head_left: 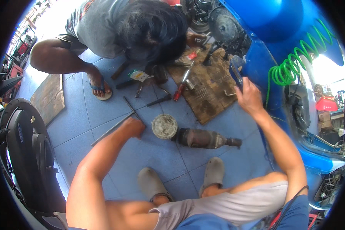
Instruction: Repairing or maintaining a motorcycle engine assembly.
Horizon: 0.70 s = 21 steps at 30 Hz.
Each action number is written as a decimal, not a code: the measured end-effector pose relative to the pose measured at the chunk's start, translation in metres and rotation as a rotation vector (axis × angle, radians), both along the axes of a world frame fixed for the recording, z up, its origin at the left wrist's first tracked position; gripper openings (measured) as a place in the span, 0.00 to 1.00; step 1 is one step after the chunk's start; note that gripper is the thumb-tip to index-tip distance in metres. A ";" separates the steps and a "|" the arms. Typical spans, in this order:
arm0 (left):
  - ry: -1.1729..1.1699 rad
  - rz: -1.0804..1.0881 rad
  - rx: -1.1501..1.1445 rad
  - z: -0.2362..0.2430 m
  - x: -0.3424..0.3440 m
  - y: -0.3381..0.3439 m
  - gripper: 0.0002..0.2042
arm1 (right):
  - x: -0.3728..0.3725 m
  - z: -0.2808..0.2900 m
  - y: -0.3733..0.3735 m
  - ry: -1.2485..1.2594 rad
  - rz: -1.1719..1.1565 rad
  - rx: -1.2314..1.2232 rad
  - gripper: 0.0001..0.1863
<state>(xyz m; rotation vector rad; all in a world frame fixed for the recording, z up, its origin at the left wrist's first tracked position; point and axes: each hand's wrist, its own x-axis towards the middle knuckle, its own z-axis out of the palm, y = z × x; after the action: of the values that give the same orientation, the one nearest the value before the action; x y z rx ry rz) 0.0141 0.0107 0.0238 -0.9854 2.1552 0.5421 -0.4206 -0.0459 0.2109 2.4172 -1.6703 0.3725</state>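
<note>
My left hand (134,127) is low over the tiled floor, its fingers closed at the crossbar of a metal T-handle wrench (112,129); the fingertips are partly hidden. At the right, my right hand (250,96) grips the lower end of a dark blue plastic piece (235,71) beside the blue body panel (262,63). A small bent metal rod (229,93) lies on the board just left of that hand. Between my arms are a round, dusty metal can (165,126) and a dark air impact tool (201,138) lying on its side.
Another person (99,27) crouches opposite, one hand near the dark machine parts (222,25). A worn wooden board (207,88) holds a red-handled screwdriver (183,82). A black-handled tool (159,100) lies nearby. A green coiled hose (291,65) hangs right; a motorcycle wheel (19,115) stands left.
</note>
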 end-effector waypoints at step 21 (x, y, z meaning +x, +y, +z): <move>0.060 -0.033 -0.029 -0.009 0.007 0.000 0.24 | 0.003 0.004 0.000 -0.030 0.007 -0.009 0.15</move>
<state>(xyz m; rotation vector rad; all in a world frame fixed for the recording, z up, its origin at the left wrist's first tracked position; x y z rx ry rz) 0.0209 0.0102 0.0146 -0.9583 2.2343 0.5327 -0.4180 -0.0456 0.2149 2.4229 -1.6693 0.4182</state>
